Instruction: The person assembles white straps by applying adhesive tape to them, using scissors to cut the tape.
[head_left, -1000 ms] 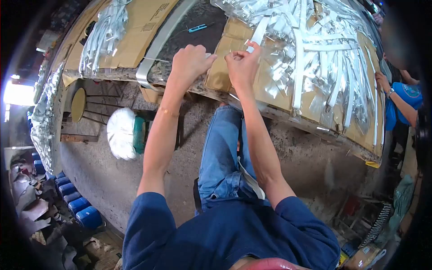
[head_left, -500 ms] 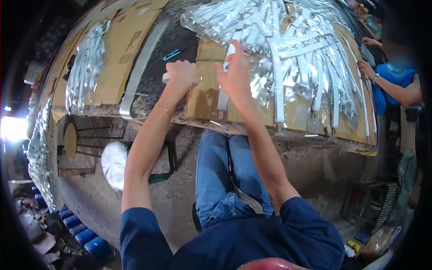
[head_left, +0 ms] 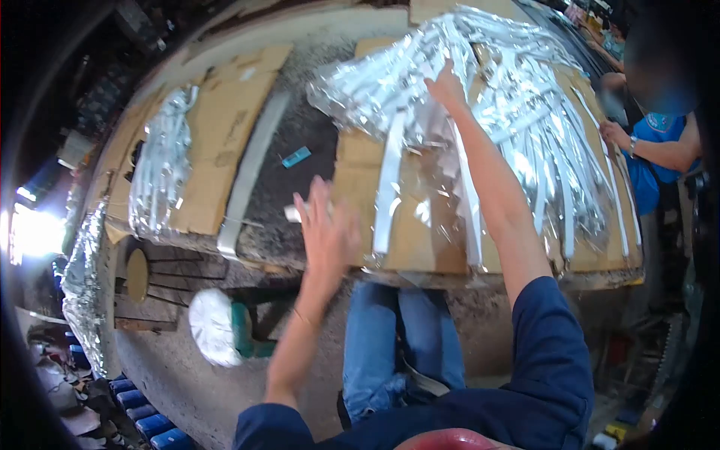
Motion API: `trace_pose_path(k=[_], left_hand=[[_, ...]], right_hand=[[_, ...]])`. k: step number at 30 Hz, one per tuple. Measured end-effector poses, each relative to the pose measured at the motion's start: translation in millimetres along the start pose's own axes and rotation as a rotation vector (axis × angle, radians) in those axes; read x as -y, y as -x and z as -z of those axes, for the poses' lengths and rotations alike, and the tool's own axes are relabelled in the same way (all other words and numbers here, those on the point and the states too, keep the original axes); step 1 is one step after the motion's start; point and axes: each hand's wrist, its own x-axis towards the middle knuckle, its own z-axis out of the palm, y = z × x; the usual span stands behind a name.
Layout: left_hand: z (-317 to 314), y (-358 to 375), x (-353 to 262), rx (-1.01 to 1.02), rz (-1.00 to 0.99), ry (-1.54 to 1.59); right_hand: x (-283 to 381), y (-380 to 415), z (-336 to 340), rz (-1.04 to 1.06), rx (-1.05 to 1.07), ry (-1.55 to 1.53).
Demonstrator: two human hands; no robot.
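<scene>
Bagged strips [head_left: 480,112] are heaped toward the worktop's [head_left: 300,187] far right corner, long axes fanned toward the near edge — reached by the right hand [head_left: 448,88], fingers extended; the left hand [head_left: 324,229] hovers nearer the near edge, fingers spread.

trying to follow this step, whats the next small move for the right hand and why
Probably close the right hand on one strip from the pile of bagged silver strips: its fingers rest on the pile, while the left hand hovers open over the cardboard.

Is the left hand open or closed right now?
Open: the left hand shows spread fingers above the table edge, gripping nothing visible.
</scene>
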Motion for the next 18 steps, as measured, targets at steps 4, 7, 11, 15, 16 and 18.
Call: trace_pose_path(k=[4,7,11,15,16,18], left_hand=[[5,75,-50,-0.14,0.121,0.344],[7,125,-67,-0.094,0.224,0.399],[19,141,-72,-0.08,0.259,0.455],[33,85,-57,-0.218,0.212,0.574],[39,60,-58,-0.211,0.197,0.6],[52,5,-60,-0.156,0.161,0.621]], right_hand=[[-19,-52,-44,0.02,-0.041,0.141],[-23,-79,-42,-0.037,0.054,0.15],[-17,-61,-1,-0.028,-0.008,-0.316],[43,12,90,0.065,0.062,-0.686],[59,32,109,0.097,0.081,-0.796],[92,69,147,0.153,0.092,-0.911]])
